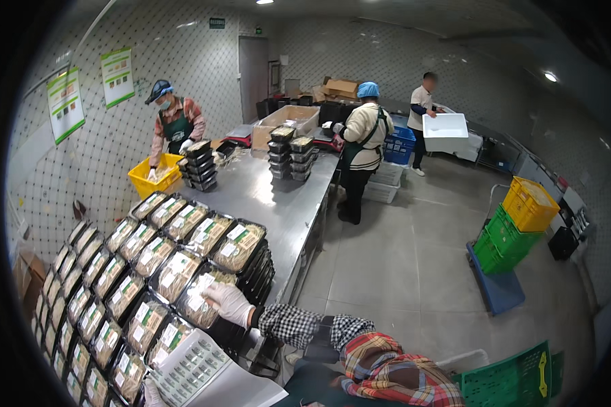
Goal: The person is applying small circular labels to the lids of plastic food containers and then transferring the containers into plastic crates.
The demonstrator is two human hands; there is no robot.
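My left hand (154, 393), in a whitish glove, holds a sheet of stickers (196, 367) at the bottom. Small printed labels stand in rows on it, and white paper (244, 389) spreads to its right. My right hand (230, 303), gloved too, rests its fingertips on the lid of a black plastic tray pack (197, 309) at the near edge of the stacks. The fingers hide part of that pack's label; whether they pinch anything is unclear. Around it lie many similar packs (178, 274) with clear lids, pale stringy food inside and green-and-white labels.
Stacked trays (291, 157) and a cardboard box (285, 122) stand on the steel table (249, 188). One co-worker (175, 122) reaches into a yellow crate (155, 175); another (364, 132) stands across the table. A third person (423, 109) carries a white box (445, 127). Crates (509, 239) load a blue trolley (496, 290).
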